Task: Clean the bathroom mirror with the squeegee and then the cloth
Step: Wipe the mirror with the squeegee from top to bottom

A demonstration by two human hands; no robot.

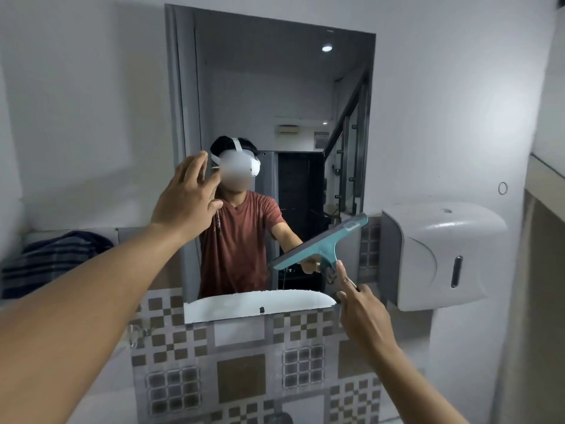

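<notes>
At lower right of the mirror (275, 102), right hand (363, 313) pinches the teal squeegee (321, 244) handle, blade tilted above its fingertips; left hand (188, 197) empty, fingers spread, at centre-left.

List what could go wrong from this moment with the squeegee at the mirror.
1. The right hand seems to hold the squeegee only by fingertips; it could slip.
2. Its blade sits tilted at the lower right corner of the mirror, so it may leave streaks.
3. The left hand near the glass may smudge it.
</notes>
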